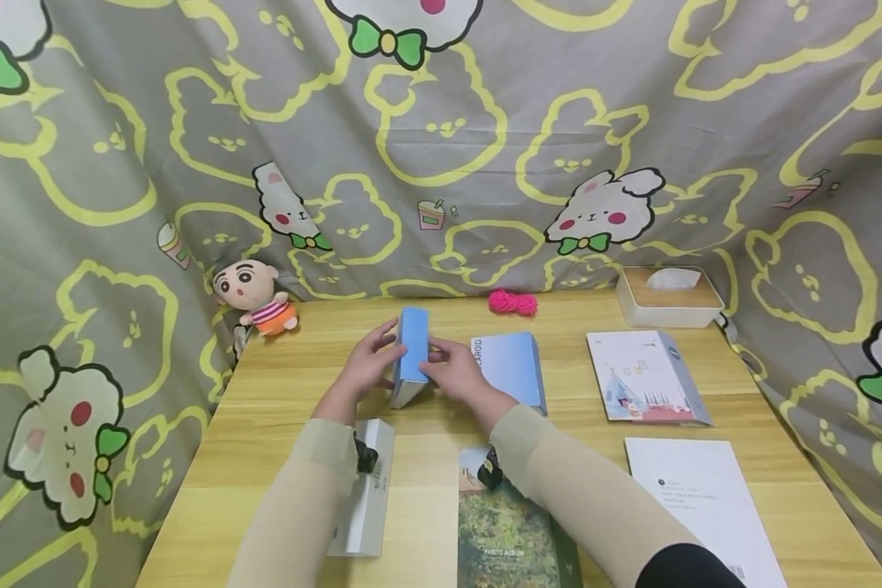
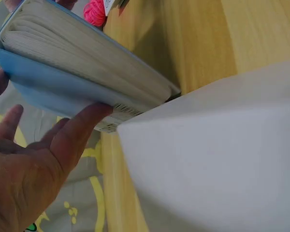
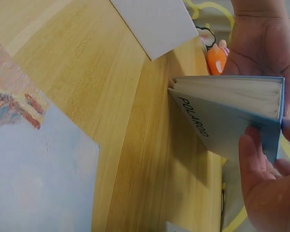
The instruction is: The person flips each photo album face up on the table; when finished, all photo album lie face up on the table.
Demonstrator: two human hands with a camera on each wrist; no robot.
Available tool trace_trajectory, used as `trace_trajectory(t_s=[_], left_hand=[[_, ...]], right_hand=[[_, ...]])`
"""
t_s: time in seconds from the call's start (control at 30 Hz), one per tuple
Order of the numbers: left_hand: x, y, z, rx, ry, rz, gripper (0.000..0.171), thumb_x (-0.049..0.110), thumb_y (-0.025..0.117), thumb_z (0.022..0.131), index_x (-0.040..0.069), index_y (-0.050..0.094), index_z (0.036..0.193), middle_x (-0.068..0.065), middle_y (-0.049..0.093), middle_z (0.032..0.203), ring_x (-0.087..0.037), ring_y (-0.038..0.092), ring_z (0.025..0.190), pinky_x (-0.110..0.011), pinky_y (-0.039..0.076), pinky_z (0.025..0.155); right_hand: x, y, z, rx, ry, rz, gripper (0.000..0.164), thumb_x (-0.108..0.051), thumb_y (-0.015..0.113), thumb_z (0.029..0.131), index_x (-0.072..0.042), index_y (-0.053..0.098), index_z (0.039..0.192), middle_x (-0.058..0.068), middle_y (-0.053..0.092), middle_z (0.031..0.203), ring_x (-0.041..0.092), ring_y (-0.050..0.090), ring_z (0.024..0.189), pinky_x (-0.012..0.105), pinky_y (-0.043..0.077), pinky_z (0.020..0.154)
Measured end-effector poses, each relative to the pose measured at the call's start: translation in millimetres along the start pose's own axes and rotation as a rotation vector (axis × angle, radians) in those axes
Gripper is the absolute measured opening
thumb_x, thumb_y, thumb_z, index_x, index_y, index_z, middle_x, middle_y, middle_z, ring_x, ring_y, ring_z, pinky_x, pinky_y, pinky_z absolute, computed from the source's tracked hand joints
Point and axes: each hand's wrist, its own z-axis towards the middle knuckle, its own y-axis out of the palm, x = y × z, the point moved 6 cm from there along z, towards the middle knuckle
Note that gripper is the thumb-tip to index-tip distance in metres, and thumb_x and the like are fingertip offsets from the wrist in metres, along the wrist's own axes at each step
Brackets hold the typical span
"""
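A blue photo album (image 1: 414, 347) stands tilted between my two hands, its spine turned up and its page edges facing me. My left hand (image 1: 367, 361) grips it from the left, the thumb near the spine. From the right, my right hand (image 1: 457, 371) holds the other cover. "POLAROID" is printed on that cover in the right wrist view, where right-hand fingers (image 3: 253, 150) press near the spine. In the left wrist view the thick pages (image 2: 77, 53) show between the covers. A second blue album (image 1: 510, 371) lies flat just right of my right hand.
A white box-like album (image 1: 371, 498) lies under my left forearm, a green photo album (image 1: 503, 523) under my right. Farther right are an illustrated album (image 1: 635, 380) and a white one (image 1: 706, 498). Along the back sit a doll (image 1: 257, 298), pink yarn (image 1: 513, 303) and a tissue box (image 1: 669, 310).
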Motion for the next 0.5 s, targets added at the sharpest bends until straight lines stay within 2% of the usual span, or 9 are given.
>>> trace_trajectory(t_s=[0.17,0.37,0.5], left_hand=[[4.8,-0.2,-1.5,-0.029,0.029,0.011,0.053,0.018,0.058,0.11,0.021,0.047,0.162,-0.018,0.035,0.168,-0.053,0.045,0.142,-0.067,0.06,0.082],[3.3,-1.4,-0.7,-0.016,0.017,0.014,0.053,0.017,0.062,0.106,0.019,0.052,0.158,-0.016,0.038,0.167,-0.051,0.045,0.142,-0.065,0.06,0.082],[1.4,-1.9,0.5,-0.029,0.003,-0.016,0.058,0.016,0.066,0.103,0.021,0.051,0.158,-0.015,0.036,0.168,-0.052,0.047,0.14,-0.064,0.061,0.083]], right_hand=[[-0.7,3.7,-1.3,-0.034,0.003,0.04,0.06,-0.005,0.069,0.102,-0.003,0.048,0.158,0.024,0.07,0.127,0.028,0.075,0.096,0.056,0.062,0.086],[-2.4,5.6,-3.8,-0.058,-0.005,0.025,0.061,-0.006,0.067,0.104,-0.004,0.044,0.16,0.023,0.068,0.131,0.028,0.073,0.103,0.051,0.063,0.087],[-0.8,6.1,-4.1,-0.071,-0.011,0.04,0.059,-0.007,0.066,0.105,-0.004,0.045,0.16,0.024,0.067,0.133,0.03,0.072,0.105,0.053,0.062,0.089]])
